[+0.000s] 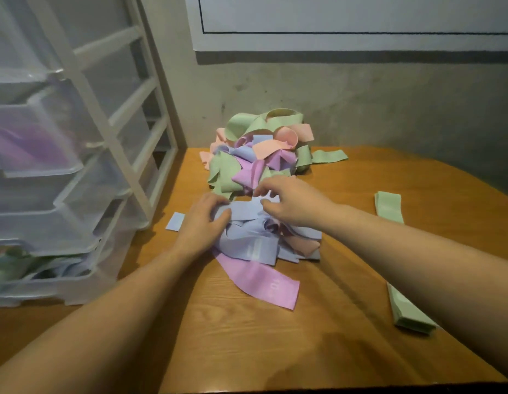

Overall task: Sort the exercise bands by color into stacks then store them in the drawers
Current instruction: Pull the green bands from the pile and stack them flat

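Note:
A tangled heap of green, pink, purple and blue exercise bands (261, 149) lies at the back of the wooden table (247, 336). In front of it sits a smaller bunch of mostly blue bands (247, 243) with a purple band (264, 282) sticking out toward me. My left hand (203, 221) grips the left side of a blue band on top of this bunch. My right hand (287, 199) pinches the same blue band at its right end. A flat green band (387, 206) and a folded stack of green bands (407, 311) lie to the right.
A translucent plastic drawer unit (62, 180) stands at the left; its drawers are pulled out, one holding purple bands, the lowest mixed colours. A concrete wall with a white poster (346, 21) is behind the table. A small blue band end (174, 221) lies left of my left hand.

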`<state>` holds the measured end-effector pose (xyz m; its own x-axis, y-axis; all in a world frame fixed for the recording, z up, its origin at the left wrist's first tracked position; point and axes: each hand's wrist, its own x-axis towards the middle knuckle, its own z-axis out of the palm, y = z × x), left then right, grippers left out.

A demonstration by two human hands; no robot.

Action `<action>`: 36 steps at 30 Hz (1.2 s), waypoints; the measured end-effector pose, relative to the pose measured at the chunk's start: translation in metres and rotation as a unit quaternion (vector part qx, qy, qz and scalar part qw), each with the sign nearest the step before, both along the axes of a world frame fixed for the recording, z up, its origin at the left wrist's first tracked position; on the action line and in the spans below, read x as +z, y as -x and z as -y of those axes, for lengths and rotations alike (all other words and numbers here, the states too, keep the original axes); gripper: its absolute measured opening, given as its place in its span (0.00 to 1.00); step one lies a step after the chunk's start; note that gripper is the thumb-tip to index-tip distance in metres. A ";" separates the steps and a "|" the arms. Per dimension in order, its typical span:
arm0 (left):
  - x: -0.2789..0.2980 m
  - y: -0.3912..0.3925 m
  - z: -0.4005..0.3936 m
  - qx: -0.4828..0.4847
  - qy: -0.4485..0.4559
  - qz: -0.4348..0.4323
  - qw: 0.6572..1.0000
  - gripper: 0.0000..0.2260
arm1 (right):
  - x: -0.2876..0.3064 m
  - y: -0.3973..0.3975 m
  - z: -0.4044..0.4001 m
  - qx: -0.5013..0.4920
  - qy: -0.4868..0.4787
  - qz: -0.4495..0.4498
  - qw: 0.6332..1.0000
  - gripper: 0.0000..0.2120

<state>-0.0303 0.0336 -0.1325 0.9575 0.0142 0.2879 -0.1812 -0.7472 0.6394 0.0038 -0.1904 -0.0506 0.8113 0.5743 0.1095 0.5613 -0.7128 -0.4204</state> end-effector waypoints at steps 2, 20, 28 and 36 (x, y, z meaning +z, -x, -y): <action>-0.010 -0.002 -0.002 -0.001 0.035 0.003 0.999 0.07 | 0.000 -0.015 -0.016 0.021 0.028 0.024 0.999 0.14; -0.026 -0.006 -0.006 0.030 0.125 0.002 0.992 0.24 | -0.039 -0.101 -0.074 0.081 0.191 0.280 0.937 0.05; -0.021 -0.002 -0.003 0.003 0.101 0.040 0.994 0.32 | -0.021 -0.057 -0.043 0.120 0.046 0.242 0.962 0.06; -0.013 0.008 0.005 -0.046 0.059 0.068 0.995 0.28 | -0.004 -0.005 0.001 0.146 -0.019 0.225 0.963 0.04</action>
<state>-0.0386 0.0290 -0.1455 0.9090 -0.0303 0.4156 -0.3353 -0.6452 0.6865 0.0090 -0.1912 -0.0542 0.4809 0.7598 0.4375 0.8674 -0.4852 -0.1108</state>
